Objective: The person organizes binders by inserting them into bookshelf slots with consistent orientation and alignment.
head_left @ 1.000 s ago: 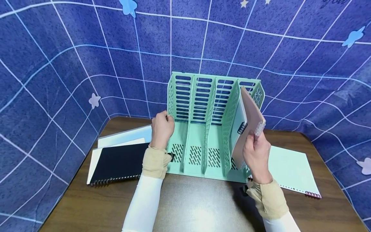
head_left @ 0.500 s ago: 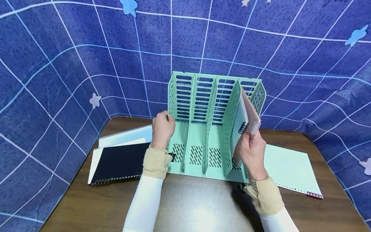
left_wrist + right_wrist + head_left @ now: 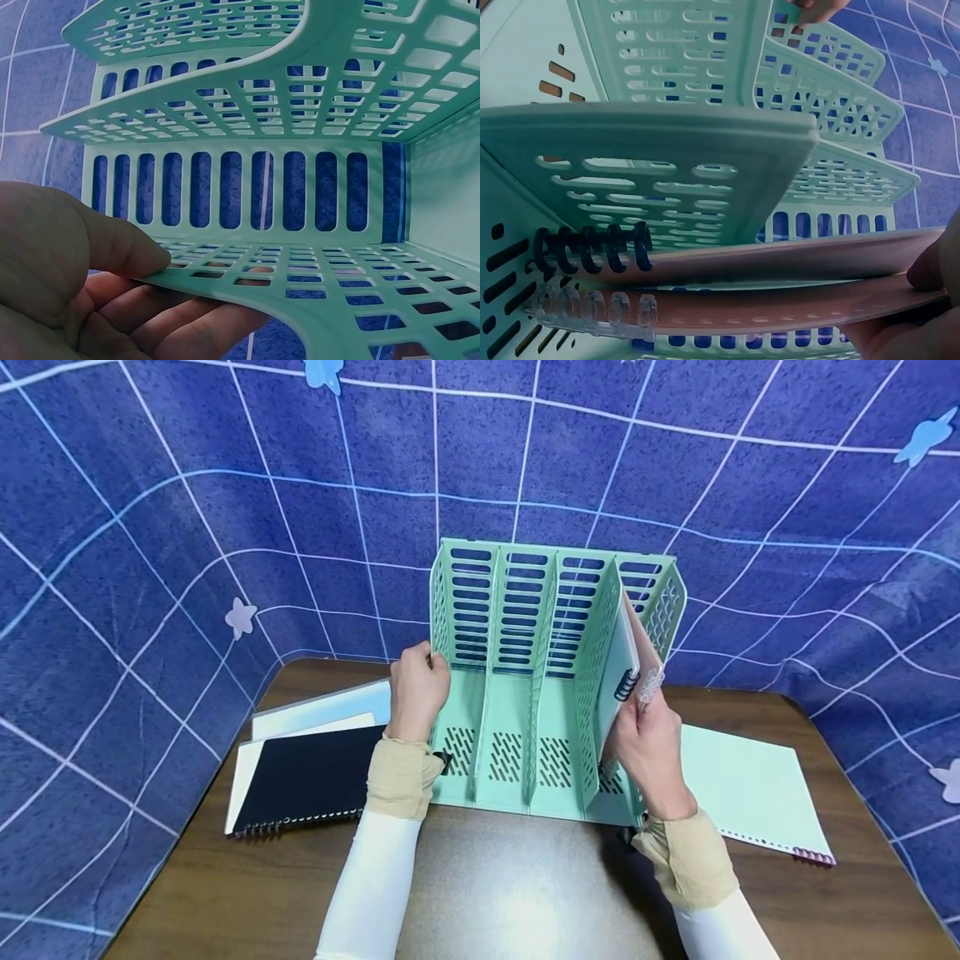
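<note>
A mint-green file rack (image 3: 512,702) with upright slotted dividers stands on the table. My left hand (image 3: 420,693) grips its left side panel; in the left wrist view the thumb (image 3: 131,251) lies on the panel's inner face, the other fingers behind it. My right hand (image 3: 651,747) pinches a pinkish-brown notebook (image 3: 757,306) with a clear coil binding (image 3: 592,307). That notebook stands in the rightmost compartment, coil side toward me. Beside it, against the divider, a pale blue notebook (image 3: 618,664) with a black coil (image 3: 592,247) stands in the same compartment.
Left of the rack lie a black coil-bound notebook (image 3: 307,777), a white one (image 3: 243,777) partly beneath it and a light blue one (image 3: 330,708). A pale mint notebook (image 3: 750,785) lies at the right. A blue star-patterned cloth (image 3: 480,460) hangs behind the wooden table (image 3: 480,893).
My right hand has moved left with the pinkish-brown notebook, which now sits deeper in the rightmost compartment and closer to the black-coil one. The left hand keeps its grip on the panel.
</note>
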`<state>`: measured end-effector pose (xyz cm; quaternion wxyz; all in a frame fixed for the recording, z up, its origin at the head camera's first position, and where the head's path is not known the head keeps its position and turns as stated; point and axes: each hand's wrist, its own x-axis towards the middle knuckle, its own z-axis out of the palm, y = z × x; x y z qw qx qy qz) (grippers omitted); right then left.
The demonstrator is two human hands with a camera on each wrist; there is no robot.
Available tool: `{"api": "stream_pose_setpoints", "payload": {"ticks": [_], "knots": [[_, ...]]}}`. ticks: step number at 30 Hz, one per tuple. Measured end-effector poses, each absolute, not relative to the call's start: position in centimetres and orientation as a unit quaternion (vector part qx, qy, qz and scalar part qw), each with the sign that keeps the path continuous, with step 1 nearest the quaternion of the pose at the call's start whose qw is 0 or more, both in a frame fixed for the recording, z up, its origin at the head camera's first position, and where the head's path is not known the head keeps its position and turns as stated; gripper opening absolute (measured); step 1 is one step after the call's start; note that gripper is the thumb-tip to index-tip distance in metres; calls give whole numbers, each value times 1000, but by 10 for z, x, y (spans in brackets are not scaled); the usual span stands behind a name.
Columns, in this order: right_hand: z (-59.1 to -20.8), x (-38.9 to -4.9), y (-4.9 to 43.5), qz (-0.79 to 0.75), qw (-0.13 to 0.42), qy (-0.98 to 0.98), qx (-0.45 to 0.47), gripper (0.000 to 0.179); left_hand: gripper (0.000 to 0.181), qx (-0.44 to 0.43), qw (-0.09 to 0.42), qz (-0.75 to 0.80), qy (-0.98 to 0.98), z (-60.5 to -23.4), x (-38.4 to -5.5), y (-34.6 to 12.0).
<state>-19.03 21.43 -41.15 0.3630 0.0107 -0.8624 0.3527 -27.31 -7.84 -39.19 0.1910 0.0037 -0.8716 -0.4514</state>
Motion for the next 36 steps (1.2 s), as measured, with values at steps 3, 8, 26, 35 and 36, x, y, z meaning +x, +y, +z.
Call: {"api": "stream_pose_setpoints", "payload": {"ticks": [3, 8, 26, 35, 36], "knots": [[-410, -192, 215, 349, 355, -867, 15, 13, 40, 3, 191, -453, -871, -392, -273, -79], [-410, -193, 215, 349, 333, -876, 14, 13, 40, 1, 187, -454, -871, -394, -272, -80], [-405, -194, 220, 324, 305, -894, 48, 22, 37, 6, 186, -450, -874, -391, -272, -77], [-401, -191, 224, 346, 264, -899, 55, 20, 38, 4, 187, -450, -873, -392, -272, -78], [-401, -191, 225, 347, 260, -899, 56, 20, 37, 4, 188, -450, -873, -392, -272, -78]]}}
